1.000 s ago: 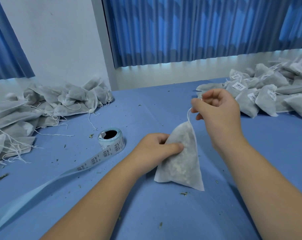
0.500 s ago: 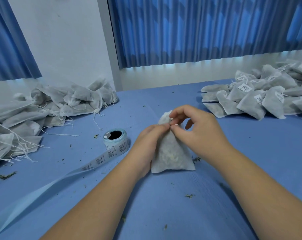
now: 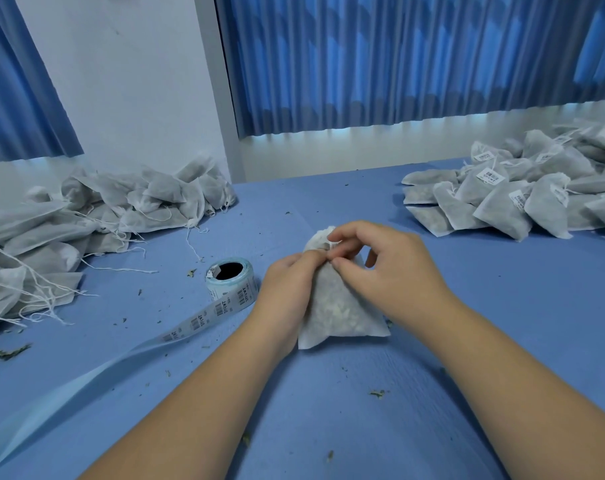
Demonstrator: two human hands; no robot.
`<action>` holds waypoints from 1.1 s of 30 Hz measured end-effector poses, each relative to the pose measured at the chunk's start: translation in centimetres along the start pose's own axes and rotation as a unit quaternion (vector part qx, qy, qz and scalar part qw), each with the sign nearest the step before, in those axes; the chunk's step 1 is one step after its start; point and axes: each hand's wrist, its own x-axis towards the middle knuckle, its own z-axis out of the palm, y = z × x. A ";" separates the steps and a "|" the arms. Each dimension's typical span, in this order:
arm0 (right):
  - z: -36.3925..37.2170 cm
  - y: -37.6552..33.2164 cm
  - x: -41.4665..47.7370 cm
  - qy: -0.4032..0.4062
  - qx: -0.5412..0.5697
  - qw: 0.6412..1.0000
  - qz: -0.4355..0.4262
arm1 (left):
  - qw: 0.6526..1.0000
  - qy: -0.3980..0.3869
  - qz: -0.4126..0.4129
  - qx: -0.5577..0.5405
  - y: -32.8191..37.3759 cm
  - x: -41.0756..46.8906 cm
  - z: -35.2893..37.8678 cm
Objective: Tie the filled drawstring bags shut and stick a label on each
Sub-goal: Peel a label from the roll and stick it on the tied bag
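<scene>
1. The filled bag (image 3: 339, 308) stands upright at near centre, neck up for tying
2. The left hand (image 3: 287, 285) pinches the gathered neck to steady it; the right hand (image 3: 384, 271) pinches the drawstring (image 3: 329, 244) there, likely knotting
3. The label roll (image 3: 230, 277) lies just left, within reach; labelled bags (image 3: 501, 202) pile far right

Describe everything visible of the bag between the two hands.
The bag is a white pouch of thin, gauzy-looking fabric, filled with pale loose bits. It stands upright on the blue table, its neck gathered. The left hand grips its side; the right hand pinches the white drawstring at the neck. No label shows.
</scene>
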 end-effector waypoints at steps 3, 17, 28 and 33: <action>-0.2 0.1 0.1 -0.019 -0.027 0.999 0.017 | 0.998 -0.012 -0.018 -0.050 0.3 0.0 0.0; -0.6 0.4 0.3 -0.069 0.201 0.969 0.126 | 0.999 -0.007 -0.004 0.037 1.9 -2.0 -1.7; 4.7 -0.5 0.3 -0.218 0.095 0.968 0.078 | 0.929 0.215 0.003 0.300 3.2 -7.8 -9.8; 7.8 -2.8 2.2 -0.260 0.057 0.960 0.087 | 0.887 0.212 -0.022 0.409 2.6 -8.0 -10.6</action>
